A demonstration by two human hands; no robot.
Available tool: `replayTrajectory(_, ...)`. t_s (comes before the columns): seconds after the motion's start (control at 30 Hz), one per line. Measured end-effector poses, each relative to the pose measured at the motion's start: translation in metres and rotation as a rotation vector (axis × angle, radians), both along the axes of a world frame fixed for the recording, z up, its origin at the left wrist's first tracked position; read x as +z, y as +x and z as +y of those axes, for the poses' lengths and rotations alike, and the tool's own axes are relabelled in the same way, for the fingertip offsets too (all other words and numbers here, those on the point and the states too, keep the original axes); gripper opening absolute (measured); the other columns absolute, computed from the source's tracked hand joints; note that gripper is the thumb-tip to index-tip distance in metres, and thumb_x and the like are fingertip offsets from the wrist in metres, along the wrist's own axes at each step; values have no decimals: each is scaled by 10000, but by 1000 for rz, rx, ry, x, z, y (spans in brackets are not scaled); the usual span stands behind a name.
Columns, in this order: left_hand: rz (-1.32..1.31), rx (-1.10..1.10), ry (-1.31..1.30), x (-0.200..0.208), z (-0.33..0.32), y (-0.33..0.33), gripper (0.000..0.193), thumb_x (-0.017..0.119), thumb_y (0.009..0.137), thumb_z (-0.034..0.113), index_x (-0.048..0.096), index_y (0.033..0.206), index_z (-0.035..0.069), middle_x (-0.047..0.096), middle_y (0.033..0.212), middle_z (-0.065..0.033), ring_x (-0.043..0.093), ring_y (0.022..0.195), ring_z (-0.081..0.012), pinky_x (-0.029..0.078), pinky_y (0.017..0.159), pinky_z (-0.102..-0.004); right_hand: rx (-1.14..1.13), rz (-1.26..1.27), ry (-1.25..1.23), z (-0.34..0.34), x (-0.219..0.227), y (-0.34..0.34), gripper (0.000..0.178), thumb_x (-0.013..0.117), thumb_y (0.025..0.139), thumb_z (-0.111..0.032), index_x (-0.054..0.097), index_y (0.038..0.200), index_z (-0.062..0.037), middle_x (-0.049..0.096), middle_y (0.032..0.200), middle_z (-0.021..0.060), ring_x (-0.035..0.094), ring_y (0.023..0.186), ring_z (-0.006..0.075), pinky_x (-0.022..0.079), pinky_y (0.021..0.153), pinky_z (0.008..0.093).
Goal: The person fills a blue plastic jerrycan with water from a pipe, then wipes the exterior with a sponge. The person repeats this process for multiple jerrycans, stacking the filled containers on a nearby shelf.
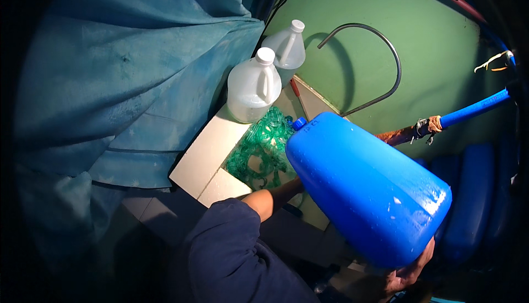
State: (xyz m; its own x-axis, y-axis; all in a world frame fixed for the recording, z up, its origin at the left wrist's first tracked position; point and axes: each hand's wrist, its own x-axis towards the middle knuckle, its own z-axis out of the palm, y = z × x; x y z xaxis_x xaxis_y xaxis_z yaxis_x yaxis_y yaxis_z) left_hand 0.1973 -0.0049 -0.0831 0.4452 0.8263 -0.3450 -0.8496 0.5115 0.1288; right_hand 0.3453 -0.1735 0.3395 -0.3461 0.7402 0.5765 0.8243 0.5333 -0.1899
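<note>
Right hand [416, 267] curled on base of blue jug [366, 192], jug held aslant, blue cap [299, 124] toward tangled green strips [259, 148]. Left hand hidden behind jug, can't tell grip. Small dark marking near cap; printing on blue pipe [474, 107].

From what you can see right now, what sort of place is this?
Probably a small utility or storage corner, though I cannot be certain. What suggests it: a large blue plastic container, two translucent, white-capped plastic jugs, and a blue plastic pipe by the green wall.
</note>
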Motion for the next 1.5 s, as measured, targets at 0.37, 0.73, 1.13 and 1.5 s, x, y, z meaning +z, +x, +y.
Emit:
replayTrajectory(0.37,235,112,-137,44,-29,-60,569,586,940,564,696,1106,31,698,1052,-44,644,949,-160,512,880,-349,2,276,106,-5,-62,14,755,412,1003,-557,311,1530,-27,314,1541,236,348,1404,387,290,1155,529)
replayTrajectory(0.73,1591,850,870,256,-43,-237,497,942,611,300,531,615,21,602,1205,-226,584,1117,-319,488,931,-415,-314,1232,-672,0,-215,74,736,359,1025,-547,176,1599,-126,224,1636,169,268,1483,282,215,1181,457)
replayTrajectory(1.13,1967,593,1357,182,-41,-116,519,931,508,358,576,670,16,520,1318,-340,489,1230,-516,371,1076,-579,312,787,-1775,274,-234,-99,599,603,921,-599,677,1094,-30,662,980,70,604,972,178,482,899,339)
replayTrajectory(1.5,1753,317,867,71,-3,-114,684,784,759,425,555,1295,67,557,1349,-175,535,1242,-325,390,1094,-445,352,359,-596,216,-246,-183,413,634,896,-497,572,944,-91,620,921,113,618,933,315,483,888,417)
